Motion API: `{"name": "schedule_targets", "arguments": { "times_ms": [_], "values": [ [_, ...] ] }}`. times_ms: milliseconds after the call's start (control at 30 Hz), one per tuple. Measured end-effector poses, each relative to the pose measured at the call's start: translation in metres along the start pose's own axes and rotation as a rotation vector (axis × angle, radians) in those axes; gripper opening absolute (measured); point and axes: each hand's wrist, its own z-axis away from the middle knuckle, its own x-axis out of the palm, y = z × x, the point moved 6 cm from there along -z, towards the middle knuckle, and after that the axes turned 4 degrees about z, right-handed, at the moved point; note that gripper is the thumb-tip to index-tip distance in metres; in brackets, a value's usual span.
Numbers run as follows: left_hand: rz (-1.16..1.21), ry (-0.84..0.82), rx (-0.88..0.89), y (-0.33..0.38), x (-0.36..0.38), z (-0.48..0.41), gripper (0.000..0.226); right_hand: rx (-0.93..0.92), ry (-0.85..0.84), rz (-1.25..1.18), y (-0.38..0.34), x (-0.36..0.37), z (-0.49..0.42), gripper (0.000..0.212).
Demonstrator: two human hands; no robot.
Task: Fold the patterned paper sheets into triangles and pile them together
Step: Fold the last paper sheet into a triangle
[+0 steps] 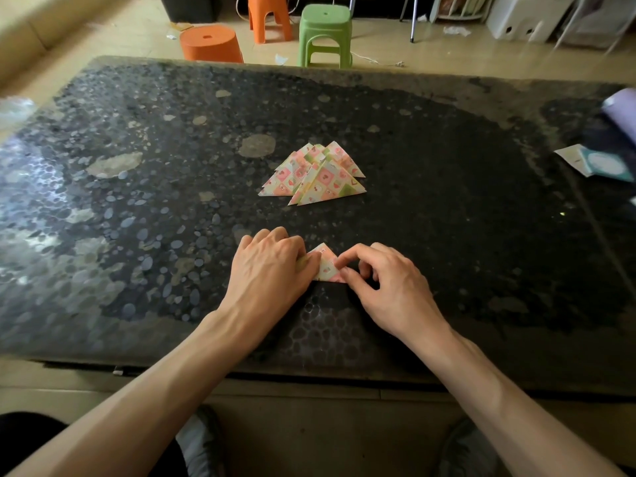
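A: What lies around your work?
B: Pile of folded triangles [315,173] at mid-tabletop [137,201], apart from your hands. Paper packet [595,163] at the right edge. Green stool [325,32] beyond the far edge.
A: Hands?
B: Patterned sheet [325,265] near the front edge. Your right hand [382,280] pinches its right corner. Your left hand [272,266] covers the left corner, fingers bent; gripping or pressing, cannot tell.

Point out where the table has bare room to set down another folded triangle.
Bare table runs wide left of the triangle pile, and again between the pile and the packets at the right edge. A narrower strip lies between the pile and the half-folded sheet. Crowded: around that sheet, held by the left hand and right hand.
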Motion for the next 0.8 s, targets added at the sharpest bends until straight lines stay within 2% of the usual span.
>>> {"name": "schedule_targets", "arguments": {
  "times_ms": [533,800],
  "values": [
    [0.035,-0.033,-0.048,-0.0030,0.0009,-0.0043,0.037,-0.007,0.035,-0.001,0.0007,-0.0005,0.0005,0.009],
    [0.050,-0.057,-0.060,-0.0037,0.0017,-0.0062,0.037,-0.020,0.042,-0.025,0.0007,-0.0008,0.0004,0.018]
  ]
}}
